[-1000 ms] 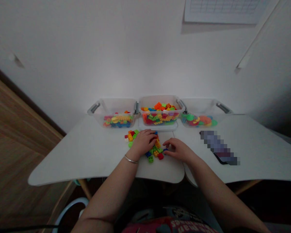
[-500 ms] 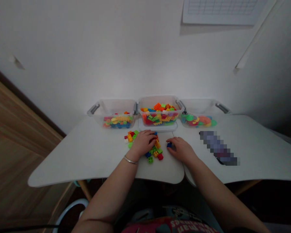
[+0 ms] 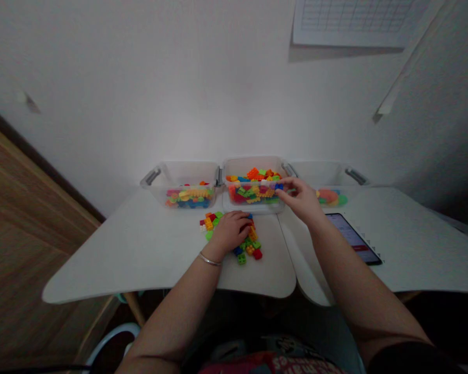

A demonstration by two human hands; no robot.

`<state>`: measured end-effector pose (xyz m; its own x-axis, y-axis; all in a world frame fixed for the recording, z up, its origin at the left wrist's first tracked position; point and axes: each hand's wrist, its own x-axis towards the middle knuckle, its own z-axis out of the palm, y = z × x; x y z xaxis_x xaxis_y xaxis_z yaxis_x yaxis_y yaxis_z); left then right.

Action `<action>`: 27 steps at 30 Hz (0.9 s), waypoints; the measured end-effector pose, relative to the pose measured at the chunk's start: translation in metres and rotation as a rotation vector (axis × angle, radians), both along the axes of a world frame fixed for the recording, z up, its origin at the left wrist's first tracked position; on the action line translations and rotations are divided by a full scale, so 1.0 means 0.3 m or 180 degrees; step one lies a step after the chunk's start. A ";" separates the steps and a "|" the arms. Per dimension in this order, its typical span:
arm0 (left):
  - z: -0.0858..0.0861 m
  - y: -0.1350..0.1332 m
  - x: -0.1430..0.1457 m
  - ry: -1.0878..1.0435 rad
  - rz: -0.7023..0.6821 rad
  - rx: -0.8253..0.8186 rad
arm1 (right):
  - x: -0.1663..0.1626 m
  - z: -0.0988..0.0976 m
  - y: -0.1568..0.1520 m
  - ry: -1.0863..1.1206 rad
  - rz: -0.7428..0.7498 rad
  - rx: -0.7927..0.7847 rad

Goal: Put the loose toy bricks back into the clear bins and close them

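Observation:
My right hand (image 3: 302,200) pinches a blue toy brick (image 3: 280,186) between thumb and fingers, at the front right corner of the middle transparent bin (image 3: 253,205). That bin holds many coloured toy bricks (image 3: 253,174). My left hand (image 3: 232,230) lies over a loose pile of small bricks (image 3: 251,244) in red, green, yellow, orange, blue and white. Its fingers are slightly curved, with the thumb apart, and it covers part of the pile. A silver bangle (image 3: 209,258) circles the left wrist.
A left bin (image 3: 189,171) and a right bin (image 3: 320,171), both transparent with coloured pieces inside, flank the middle one against the wall. A phone (image 3: 354,240) lies on the white table (image 3: 140,249) beside my right forearm. Two tabletops meet at a seam.
My right hand has lifted the blue brick from the table and carried it forward to the middle bin. My left hand has stayed on the pile.

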<state>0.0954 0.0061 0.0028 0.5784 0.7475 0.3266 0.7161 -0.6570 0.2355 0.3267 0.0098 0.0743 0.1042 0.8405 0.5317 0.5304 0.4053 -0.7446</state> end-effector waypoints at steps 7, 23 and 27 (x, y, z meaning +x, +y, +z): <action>-0.016 0.011 -0.004 -0.0080 -0.0046 -0.0013 | -0.026 0.101 0.316 0.0723 -0.0160 0.0313; -0.011 0.009 -0.002 -0.0165 -0.0058 -0.0050 | -0.110 0.088 0.358 -0.1057 -0.1142 -0.0511; -0.012 0.012 -0.001 -0.0185 -0.0069 -0.0044 | -0.106 0.077 0.352 -0.0824 -0.1044 0.0028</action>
